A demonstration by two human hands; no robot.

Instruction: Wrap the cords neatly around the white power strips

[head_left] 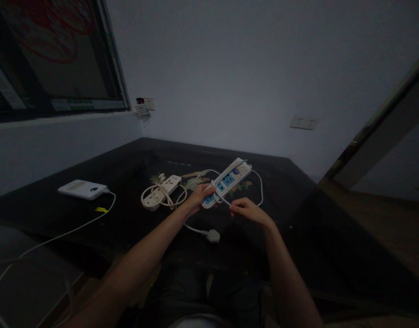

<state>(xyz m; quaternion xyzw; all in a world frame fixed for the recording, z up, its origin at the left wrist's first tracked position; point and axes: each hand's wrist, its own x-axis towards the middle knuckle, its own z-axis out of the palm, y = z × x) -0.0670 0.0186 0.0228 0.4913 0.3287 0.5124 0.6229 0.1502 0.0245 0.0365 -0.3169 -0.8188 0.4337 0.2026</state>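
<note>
My left hand (pixel 198 198) grips the lower end of a white power strip (pixel 242 171) with blue sockets, which is tilted up to the right above the table. Its white cord (pixel 224 199) loops around the strip's lower part and also runs along its length. Between the fingertips of my right hand (pixel 245 209), just right of the strip, the cord is pinched. Another stretch of cord curves out from the strip's upper end. A white plug (pixel 213 235) lies on the table below my left hand, on a cord passing under that arm.
Left of my hands lies a second power strip (pixel 171 183) with its cord wound about it. A white box-shaped device (pixel 82 189) with a cable sits farther left, by a yellow tag (pixel 101 209). The dark table (pixel 127 159) meets a wall with outlets (pixel 304 122).
</note>
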